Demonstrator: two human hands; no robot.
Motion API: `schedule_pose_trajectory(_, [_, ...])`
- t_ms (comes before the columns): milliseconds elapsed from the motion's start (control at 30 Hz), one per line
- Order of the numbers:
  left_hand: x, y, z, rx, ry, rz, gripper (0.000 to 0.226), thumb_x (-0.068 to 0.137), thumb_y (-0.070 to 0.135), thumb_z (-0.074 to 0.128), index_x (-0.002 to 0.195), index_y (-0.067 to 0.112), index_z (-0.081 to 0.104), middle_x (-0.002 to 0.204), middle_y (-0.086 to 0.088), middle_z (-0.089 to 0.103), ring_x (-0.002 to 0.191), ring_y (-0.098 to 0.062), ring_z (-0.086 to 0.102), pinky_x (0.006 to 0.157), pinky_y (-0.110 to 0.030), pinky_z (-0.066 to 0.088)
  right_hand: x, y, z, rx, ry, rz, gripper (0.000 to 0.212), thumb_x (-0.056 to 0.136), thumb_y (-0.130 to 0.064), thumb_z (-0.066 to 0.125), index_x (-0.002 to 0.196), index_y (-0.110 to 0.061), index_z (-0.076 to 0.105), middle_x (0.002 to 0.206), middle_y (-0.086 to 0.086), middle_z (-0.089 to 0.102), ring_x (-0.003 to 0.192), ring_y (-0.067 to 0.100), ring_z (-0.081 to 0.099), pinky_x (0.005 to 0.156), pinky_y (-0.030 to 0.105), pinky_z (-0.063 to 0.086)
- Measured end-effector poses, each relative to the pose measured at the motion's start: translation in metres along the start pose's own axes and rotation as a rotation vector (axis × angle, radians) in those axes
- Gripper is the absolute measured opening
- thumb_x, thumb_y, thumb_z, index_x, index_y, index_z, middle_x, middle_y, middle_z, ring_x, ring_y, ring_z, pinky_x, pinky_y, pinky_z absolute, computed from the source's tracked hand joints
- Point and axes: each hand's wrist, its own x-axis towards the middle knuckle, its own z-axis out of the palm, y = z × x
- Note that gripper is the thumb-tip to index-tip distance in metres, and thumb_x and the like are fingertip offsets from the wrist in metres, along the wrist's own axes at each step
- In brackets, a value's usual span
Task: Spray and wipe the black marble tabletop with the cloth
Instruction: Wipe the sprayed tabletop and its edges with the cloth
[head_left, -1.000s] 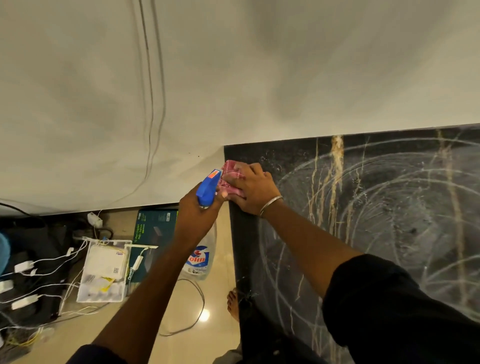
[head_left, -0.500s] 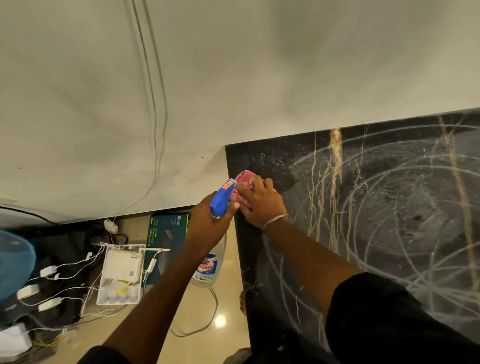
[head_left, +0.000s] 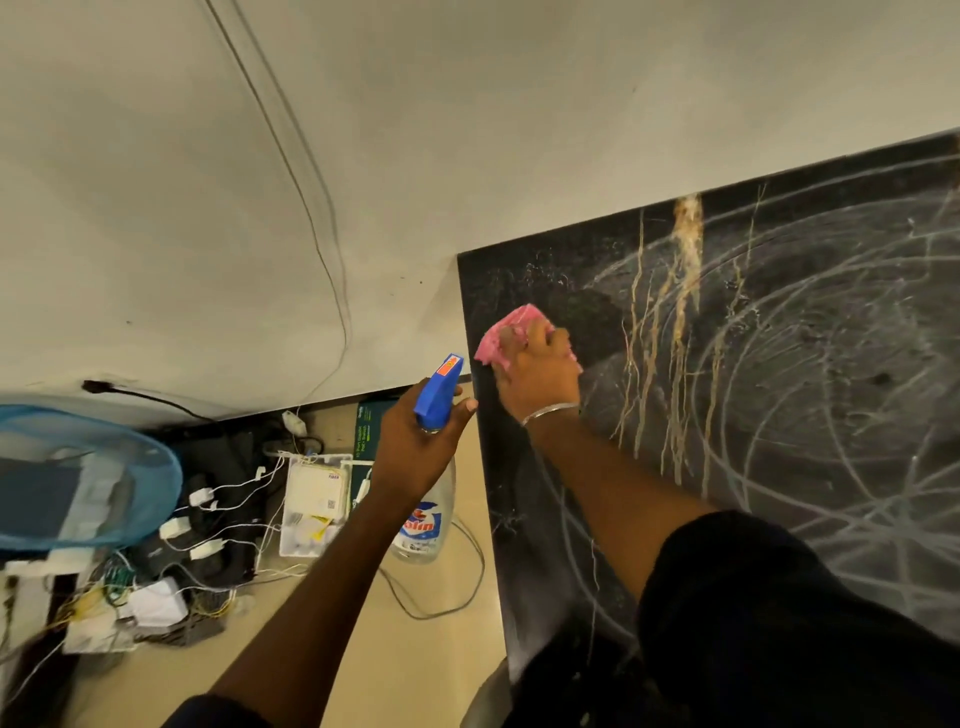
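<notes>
Wiping inward from the tabletop's (head_left: 779, 395) left edge, the right hand (head_left: 537, 376) now presses the gripped pink cloth (head_left: 511, 332) farther on; the left hand (head_left: 415, 447) clutches the spray bottle (head_left: 434, 467).

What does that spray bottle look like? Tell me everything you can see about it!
The spray bottle has a bright blue trigger head with a small orange sticker near the nozzle, and a clear, see-through body that looks like plastic. A blue, white and red label sits low on the body. The left hand grips it around the neck, holding it tilted, with the nozzle aimed up toward the black tabletop. It hangs in the air over the floor, just left of the table's edge, touching nothing but that hand.
</notes>
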Motion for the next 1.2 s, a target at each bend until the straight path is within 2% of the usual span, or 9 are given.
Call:
schedule_pose_trajectory(133, [-0.014,0.004,-0.004,-0.028,0.031,-0.012,0.06,0.08,0.062,0.054,0.107,0.009,0.063,0.088,-0.005,0.068,0.079,-0.015,0.064,0.073,-0.02,0.051,-0.021,-0.021,0.003,0.028,-0.112,-0.136,0.055,0.098,-0.044,0.045,0.147,-0.025,0.028,0.149,0.013,0.026,0.128,0.037,0.036,0.096,0.05,0.049])
schedule_pose_trajectory(200, [-0.015,0.004,-0.004,-0.031,0.028,-0.005,0.051,0.084,0.055,0.06,0.106,0.009,0.062,0.086,-0.005,0.066,0.076,-0.014,0.063,0.071,-0.018,0.048,-0.022,-0.003,-0.002,-0.014,-0.084,-0.165,0.05,0.098,-0.044,0.044,0.144,-0.026,0.035,0.146,0.013,0.032,0.124,0.036,0.039,0.093,0.047,0.05])
schedule_pose_trajectory(300, [-0.014,0.0,-0.004,-0.04,0.014,0.004,0.034,0.088,0.034,0.063,0.108,0.006,0.06,0.085,-0.008,0.063,0.073,-0.013,0.059,0.072,-0.023,0.048,-0.019,0.041,-0.01,-0.024,0.003,-0.018,0.049,0.095,-0.046,0.046,0.139,-0.024,0.044,0.137,0.017,0.04,0.113,0.039,0.041,0.083,0.048,0.053])
schedule_pose_trajectory(433, [-0.014,-0.008,-0.004,-0.068,-0.034,0.059,0.032,0.089,0.034,0.062,0.107,0.007,0.059,0.085,-0.007,0.062,0.075,-0.016,0.06,0.074,-0.02,0.049,-0.023,0.073,-0.015,-0.033,0.078,0.163,0.051,0.095,-0.045,0.049,0.14,-0.022,0.048,0.137,0.022,0.043,0.115,0.048,0.042,0.091,0.052,0.047])
schedule_pose_trajectory(533, [-0.015,-0.012,-0.006,-0.063,-0.06,0.094,0.033,0.089,0.037,0.062,0.107,0.009,0.059,0.083,0.001,0.059,0.072,-0.013,0.058,0.071,-0.017,0.046,-0.031,0.049,-0.011,-0.061,0.098,0.205,0.052,0.096,-0.045,0.046,0.142,-0.021,0.045,0.137,0.022,0.042,0.111,0.045,0.044,0.089,0.049,0.046])
schedule_pose_trajectory(733, [-0.018,-0.029,-0.016,-0.057,-0.076,0.117,0.037,0.088,0.039,0.063,0.109,0.009,0.06,0.084,0.002,0.06,0.071,-0.009,0.058,0.07,-0.015,0.045,-0.063,-0.043,0.012,-0.021,-0.009,0.024,0.05,0.098,-0.045,0.045,0.144,-0.024,0.037,0.14,0.015,0.043,0.12,0.036,0.045,0.097,0.045,0.047])
schedule_pose_trajectory(867, [-0.018,-0.034,-0.02,-0.069,-0.102,0.123,0.035,0.088,0.037,0.064,0.109,0.009,0.06,0.086,0.0,0.062,0.073,-0.011,0.058,0.07,-0.016,0.044,-0.07,-0.031,0.01,0.016,-0.053,-0.032,0.048,0.099,-0.049,0.042,0.143,-0.029,0.039,0.144,0.01,0.038,0.123,0.033,0.042,0.095,0.047,0.049])
schedule_pose_trajectory(1100, [-0.02,-0.033,-0.022,-0.149,-0.128,0.141,0.03,0.088,0.035,0.064,0.103,0.009,0.06,0.083,-0.004,0.062,0.074,-0.017,0.06,0.072,-0.019,0.049,-0.076,0.043,-0.007,-0.022,0.075,0.258,0.047,0.095,-0.045,0.049,0.139,-0.027,0.049,0.132,0.017,0.043,0.112,0.042,0.043,0.078,0.046,0.05])
schedule_pose_trajectory(1200, [-0.023,-0.035,-0.024,-0.157,-0.132,0.156,0.029,0.088,0.036,0.064,0.101,0.01,0.06,0.083,-0.005,0.062,0.075,-0.019,0.06,0.073,-0.022,0.05,-0.082,0.031,0.002,-0.033,0.117,0.301,0.047,0.096,-0.042,0.049,0.138,-0.022,0.049,0.13,0.021,0.046,0.107,0.043,0.046,0.083,0.049,0.05])
